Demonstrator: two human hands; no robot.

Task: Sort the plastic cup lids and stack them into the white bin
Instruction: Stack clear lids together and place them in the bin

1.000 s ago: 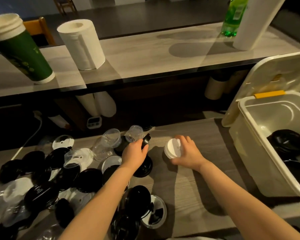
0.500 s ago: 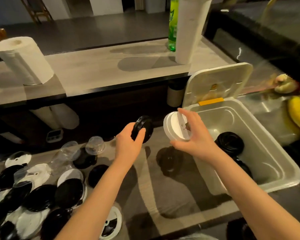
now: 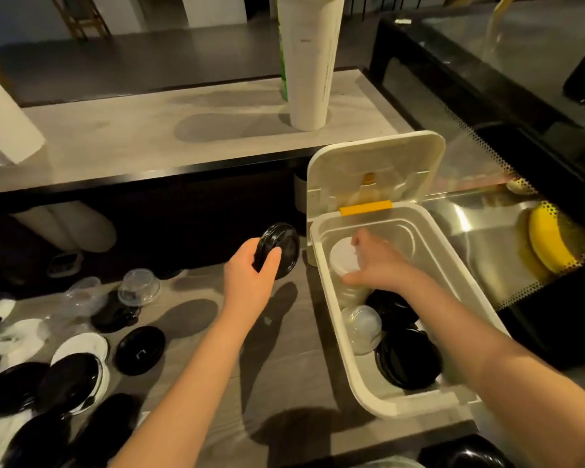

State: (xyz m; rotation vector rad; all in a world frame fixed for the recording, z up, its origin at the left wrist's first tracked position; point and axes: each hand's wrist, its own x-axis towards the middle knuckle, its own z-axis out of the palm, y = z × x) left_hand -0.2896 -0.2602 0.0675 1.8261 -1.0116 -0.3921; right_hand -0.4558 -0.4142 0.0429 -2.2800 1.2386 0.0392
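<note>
At the far left, a paper towel roll (image 3: 4, 130) stands on the raised ledge. Below it, the lower surface (image 3: 301, 383) carries a loose heap of lids (image 3: 65, 380), black and white ones overlapping. Beyond the heap lie clear dome lids (image 3: 139, 287), and a lone black lid (image 3: 140, 349) rests flat nearer the middle.

Above the surface the left hand (image 3: 250, 282) is raised, its grip curled round the rim of a held black lid (image 3: 279, 249), which is tilted on edge, thumb on the near face. On the ledge behind stands a tall white cylinder (image 3: 309, 62), with a green bottle (image 3: 282, 62) partly hidden behind it.

To the right sits the white bin (image 3: 419, 404), its hinged cover (image 3: 375, 163) swung open and leaning back, an orange latch (image 3: 365, 208) at the far rim. The right hand (image 3: 379, 265), blurred, reaches down inside the bin's far end, its grip pinching a white lid (image 3: 343, 258) against the left wall. Nearer in the bin, a clear domed lid (image 3: 362, 327) lies beside a stack of black lids (image 3: 407, 361).

Farthest right, a banana (image 3: 547, 244) lies on a metal tray.
</note>
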